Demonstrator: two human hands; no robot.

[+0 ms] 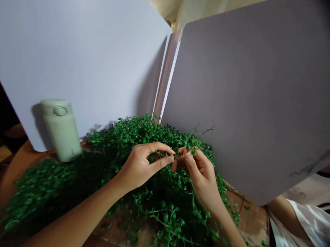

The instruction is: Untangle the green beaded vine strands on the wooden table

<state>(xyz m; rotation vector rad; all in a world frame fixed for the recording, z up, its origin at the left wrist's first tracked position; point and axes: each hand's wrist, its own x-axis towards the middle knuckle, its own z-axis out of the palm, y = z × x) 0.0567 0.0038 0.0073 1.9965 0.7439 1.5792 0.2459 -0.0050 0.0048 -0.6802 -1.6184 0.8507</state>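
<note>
Matt bottle [64, 136], wooden table [246, 212]

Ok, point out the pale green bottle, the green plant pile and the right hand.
Pale green bottle [63, 137]: head view, front of its body.
Green plant pile [126, 136]: head view, leafy upper part.
Right hand [202, 172]: head view, near the thumb's base.

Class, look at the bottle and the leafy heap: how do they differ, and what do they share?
The bottle is pale green; the leafy heap is a deeper green. The bottle is one smooth, upright form, while the heap is a loose, spreading tangle of small leaves and stems. The bottle stands apart from the left hand and right hand; the heap lies beneath them. Both are green and sit on the wooden table.
</note>
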